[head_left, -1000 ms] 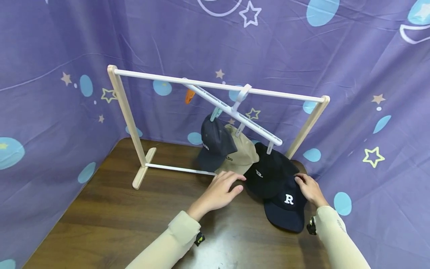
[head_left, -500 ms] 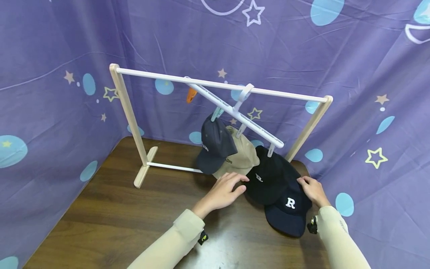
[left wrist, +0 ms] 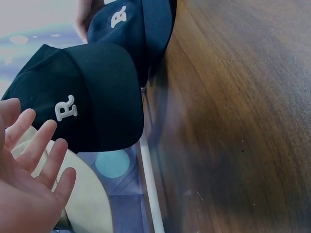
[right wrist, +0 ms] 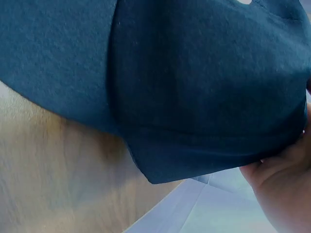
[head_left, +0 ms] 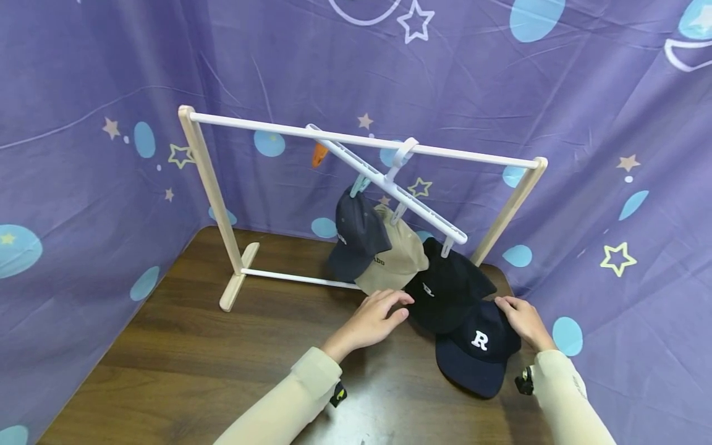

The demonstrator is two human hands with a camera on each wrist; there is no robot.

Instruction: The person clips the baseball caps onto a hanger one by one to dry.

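Note:
A navy baseball cap (head_left: 470,368) with a white R is in my right hand (head_left: 525,322), which grips the back of its crown. In the right wrist view the cap's side (right wrist: 204,87) fills most of the picture, and the fingers are partly hidden behind it. A black cap (head_left: 445,296) with a smaller R hangs from a grey clip (head_left: 447,247) and overlaps the navy cap. My left hand (head_left: 369,318) has its fingers spread and loosely bent, holding nothing. It is beside the black cap and in front of a hanging beige cap (head_left: 397,253).
A white clip hanger (head_left: 384,182) hooks over the rack's white bar (head_left: 250,125). A slate-blue cap (head_left: 356,241) hangs from its teal clip (head_left: 359,185), and an orange clip (head_left: 319,154) holds nothing. The rack stands on a wooden table (head_left: 183,358) before a purple curtain (head_left: 445,62).
My right hand and the navy cap have shifted slightly right and toward me, uncovering more of the black cap's right edge. My left hand has drifted a little to the right.

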